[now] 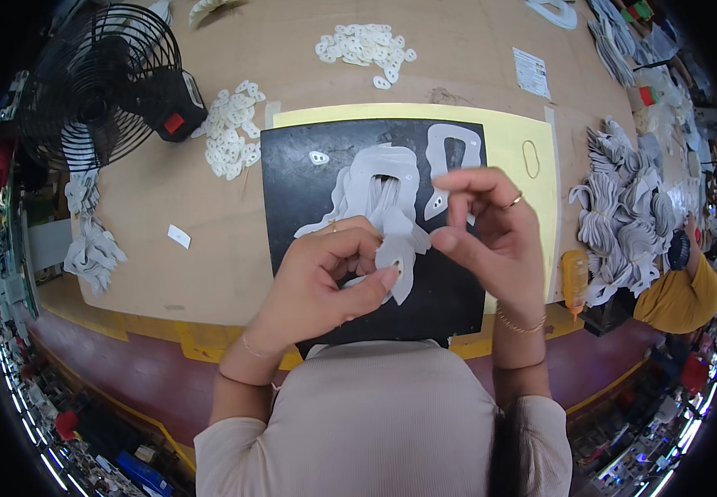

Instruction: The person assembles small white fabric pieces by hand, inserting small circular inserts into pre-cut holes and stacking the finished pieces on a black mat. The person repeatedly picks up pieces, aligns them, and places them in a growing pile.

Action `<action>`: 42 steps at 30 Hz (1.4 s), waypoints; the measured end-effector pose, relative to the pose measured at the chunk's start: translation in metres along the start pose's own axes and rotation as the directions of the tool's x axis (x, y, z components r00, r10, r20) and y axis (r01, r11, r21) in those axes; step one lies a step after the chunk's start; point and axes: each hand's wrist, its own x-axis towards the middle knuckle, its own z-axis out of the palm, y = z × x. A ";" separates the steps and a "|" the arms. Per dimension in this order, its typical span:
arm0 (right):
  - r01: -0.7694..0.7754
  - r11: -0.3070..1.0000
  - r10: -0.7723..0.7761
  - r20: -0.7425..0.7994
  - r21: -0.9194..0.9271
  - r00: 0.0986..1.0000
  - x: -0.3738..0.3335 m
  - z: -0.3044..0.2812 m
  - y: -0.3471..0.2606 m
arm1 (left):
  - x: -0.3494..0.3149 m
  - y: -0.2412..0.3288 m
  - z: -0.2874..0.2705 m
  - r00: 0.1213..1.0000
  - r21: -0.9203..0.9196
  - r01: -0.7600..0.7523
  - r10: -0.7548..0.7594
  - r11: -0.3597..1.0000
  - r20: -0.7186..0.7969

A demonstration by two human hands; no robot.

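Observation:
My left hand (313, 277) pinches the lower end of a grey shoe-upper piece (404, 286) between thumb and fingers. Close to the thumb tip, a small pale piece with holes (397, 265) shows on that end. Under and beyond it lies a fanned stack of similar grey upper pieces (392, 161) on a black mat (449, 298). To the right, my right hand (495, 236) is raised over the mat, fingers curved and apart from the thumb, holding nothing visible. Just beyond its fingertips is a single grey upper piece (439, 161), its lower end bearing a pale holed piece.
Small pale holed pieces form piles at the far middle (363, 45) and left (230, 137). A black fan (98, 95) stands far left. Grey pieces (619, 203) are heaped right, near an orange bottle (574, 277). A yellow sheet (532, 141) underlies the mat. Another person's yellow sleeve (677, 294) shows at right.

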 end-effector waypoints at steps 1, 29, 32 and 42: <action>0.086 0.978 -0.061 0.135 -0.188 0.989 0.007 -0.009 -0.010 | 0.001 0.003 -0.003 0.998 0.046 0.019 -0.021 0.999 0.061; -0.353 0.936 0.297 0.564 -0.011 0.770 0.014 -0.012 0.002 | 0.002 0.023 -0.009 0.999 0.325 -0.050 0.043 0.944 0.029; -0.294 0.956 0.255 0.510 -0.005 0.822 0.009 -0.007 0.005 | 0.001 0.023 -0.008 0.999 0.312 -0.042 0.036 0.949 0.023; -0.345 0.933 0.238 0.544 0.101 0.804 0.008 -0.009 0.008 | 0.002 0.019 -0.010 0.998 0.198 -0.048 0.038 0.979 0.053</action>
